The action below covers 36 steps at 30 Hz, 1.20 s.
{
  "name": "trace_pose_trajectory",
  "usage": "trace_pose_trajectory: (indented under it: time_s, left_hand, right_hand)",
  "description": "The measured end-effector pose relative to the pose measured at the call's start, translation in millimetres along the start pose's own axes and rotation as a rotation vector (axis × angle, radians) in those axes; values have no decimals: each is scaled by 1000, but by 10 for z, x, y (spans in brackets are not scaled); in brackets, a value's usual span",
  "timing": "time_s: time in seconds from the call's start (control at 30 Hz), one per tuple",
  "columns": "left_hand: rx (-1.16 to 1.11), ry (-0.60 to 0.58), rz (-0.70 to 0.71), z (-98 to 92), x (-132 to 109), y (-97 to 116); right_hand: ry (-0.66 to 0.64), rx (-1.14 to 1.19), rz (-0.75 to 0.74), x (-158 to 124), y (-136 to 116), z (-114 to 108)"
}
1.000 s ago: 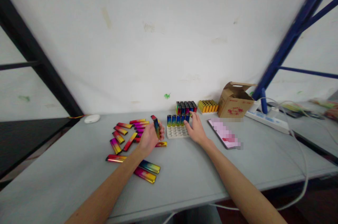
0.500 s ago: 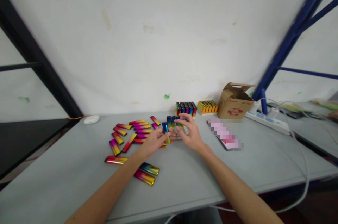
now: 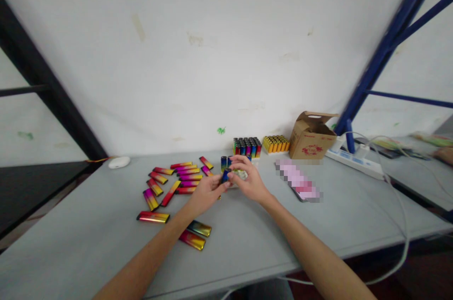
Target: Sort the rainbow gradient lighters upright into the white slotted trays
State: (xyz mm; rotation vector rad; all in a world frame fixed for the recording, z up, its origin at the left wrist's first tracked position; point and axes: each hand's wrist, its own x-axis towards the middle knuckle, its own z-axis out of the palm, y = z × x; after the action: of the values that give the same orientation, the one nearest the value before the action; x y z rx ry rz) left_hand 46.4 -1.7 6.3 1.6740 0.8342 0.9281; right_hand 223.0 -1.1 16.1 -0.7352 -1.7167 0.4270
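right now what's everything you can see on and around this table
table: one, grey, across the lower view
flat metallic pieces: about fifteen, pink to gold, scattered left of the hands
white tray: one, mostly hidden behind the hands
dark lighters: one upright block, by the wall
yellow lighters: one block, right of the dark ones
cardboard box: one, brown, flap open
phone: one, screen blurred, right of the hands
power strip: one, white, far right
white oval thing: one, far left
left hand: holds a blue lighter
right hand: fingertips at that lighter, grip unclear
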Motion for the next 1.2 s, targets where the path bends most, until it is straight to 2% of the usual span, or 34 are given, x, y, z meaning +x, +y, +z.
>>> trace_pose_trajectory:
  time_s: [0.1,0.2,0.27,0.37,0.57,0.93,1.2]
  left_hand:
    - [125,152,80,-107,24,-29]
    - [494,345,189,-275,30,-67]
    - [709,392,298,-373,30,-109]
    - [875,372,381,-445,35,-193]
    - [1024,279,403,-403,39,-283]
    - [1091,133,373,-327,-22,-229]
    - [1077,159,369,-371,-13,-206]
  right_hand:
    - [88,-35,17,15,69,0]
    - [137,-118,22,-3,167,66]
    - [150,-192,11,-22,223,133]
    - [174,-281,-27,-33,276,214]
    - [172,-357,-36,6,312,215]
    - [138,-451,-52,61,324,235]
    - [122,-548,7,62,312,184]
